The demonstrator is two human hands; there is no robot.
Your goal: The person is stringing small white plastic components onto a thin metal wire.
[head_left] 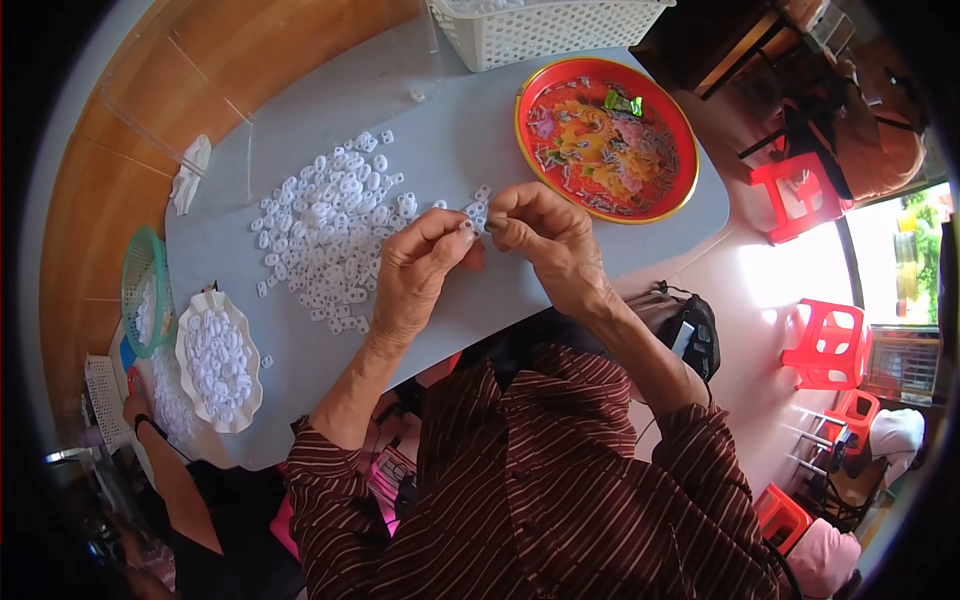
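Both my hands meet over the grey table, fingertips pinched together on a small cluster of white plastic rings. My left hand grips the cluster from the left, and my right hand pinches it from the right. Just to the left lies a loose pile of several white plastic rings, spread across the tabletop. My striped sleeves come in from the lower edge.
A red round tray with small metal pieces sits at the right. A white basket stands at the far edge. A white scalloped dish of rings and a green basket sit left, near another person's arm. Red stools stand right.
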